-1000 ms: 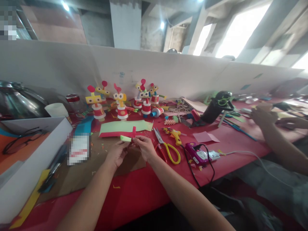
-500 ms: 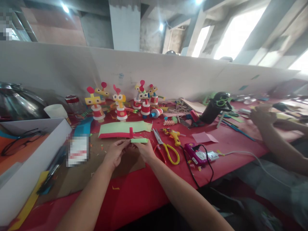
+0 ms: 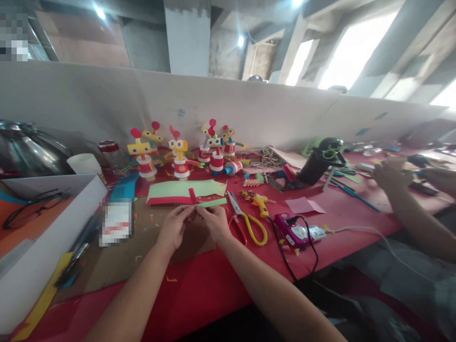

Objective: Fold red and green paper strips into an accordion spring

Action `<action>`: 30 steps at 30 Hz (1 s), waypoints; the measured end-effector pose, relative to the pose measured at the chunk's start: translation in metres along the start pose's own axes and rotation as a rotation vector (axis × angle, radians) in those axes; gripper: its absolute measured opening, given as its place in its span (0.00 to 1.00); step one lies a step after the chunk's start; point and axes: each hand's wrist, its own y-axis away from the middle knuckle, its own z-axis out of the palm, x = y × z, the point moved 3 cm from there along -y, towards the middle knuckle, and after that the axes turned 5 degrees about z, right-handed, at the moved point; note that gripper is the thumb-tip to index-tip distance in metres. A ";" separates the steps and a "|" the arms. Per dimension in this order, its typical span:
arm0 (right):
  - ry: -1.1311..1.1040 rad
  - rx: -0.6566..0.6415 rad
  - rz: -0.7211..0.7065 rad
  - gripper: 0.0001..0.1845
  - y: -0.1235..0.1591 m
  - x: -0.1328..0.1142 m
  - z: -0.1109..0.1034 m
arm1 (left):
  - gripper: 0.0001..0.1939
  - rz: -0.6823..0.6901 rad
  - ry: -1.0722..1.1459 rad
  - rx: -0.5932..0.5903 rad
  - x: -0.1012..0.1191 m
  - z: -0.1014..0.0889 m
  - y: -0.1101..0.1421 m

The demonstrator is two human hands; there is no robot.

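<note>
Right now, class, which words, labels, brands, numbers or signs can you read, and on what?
None can be read.
White packet: pixelated.
Purple power strip: markings too small.
Red cup: gold emblem too small.
White partition: blue mark too faint.

Red-covered table (image 3: 213, 294) with scissors (image 3: 248, 218), glue gun (image 3: 260, 202), cardboard (image 3: 117, 259).

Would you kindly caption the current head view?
Left hand and right hand hold green paper strip and red strip near scissors.

we can pass between the scissors (image 3: 264, 237) and the front edge of the worktop (image 3: 213, 285); further right, the purple socket block (image 3: 287, 231) (with its looping black cable (image 3: 317, 258)) obstructs us.
</note>
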 end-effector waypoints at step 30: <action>-0.057 -0.015 -0.004 0.08 -0.001 0.002 0.002 | 0.16 -0.061 -0.051 -0.034 0.003 -0.001 0.001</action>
